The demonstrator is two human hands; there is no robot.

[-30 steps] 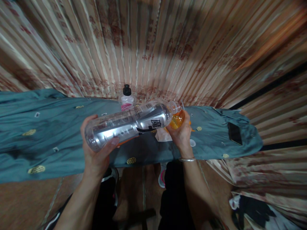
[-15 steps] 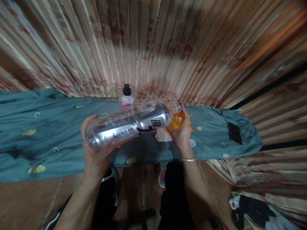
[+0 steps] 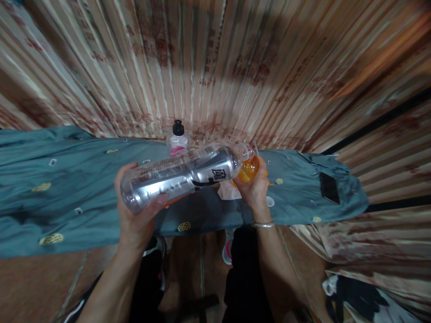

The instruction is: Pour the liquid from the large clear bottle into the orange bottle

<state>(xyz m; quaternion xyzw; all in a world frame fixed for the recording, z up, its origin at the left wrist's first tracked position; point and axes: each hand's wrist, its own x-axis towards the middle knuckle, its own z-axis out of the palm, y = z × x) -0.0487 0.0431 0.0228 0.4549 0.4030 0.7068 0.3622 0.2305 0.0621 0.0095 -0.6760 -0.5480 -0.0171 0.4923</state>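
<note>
A large clear plastic bottle (image 3: 178, 177) with a silver label and black lettering lies nearly level in the air, its neck pointing right. My left hand (image 3: 139, 211) is wrapped round its base end, thumb on the near side. In my right hand (image 3: 254, 188) is a small orange bottle (image 3: 249, 169), fingers closed about its body. The clear bottle's neck meets the orange bottle's top; whether the rims touch I cannot tell. Behind the clear bottle stands a clear bottle with a black cap (image 3: 178, 137) and a pink label, its lower part hidden.
Green patterned cloth (image 3: 84, 179) covers the narrow table. A black phone (image 3: 329, 188) lies at its right end. White paper (image 3: 229, 190) and a small white disc (image 3: 270, 201) lie near my right hand. A pleated curtain (image 3: 215, 67) hangs close behind the table.
Almost nothing differs. Both hands and the two bottles keep the same pose, with only a very slight shift of the view.
</note>
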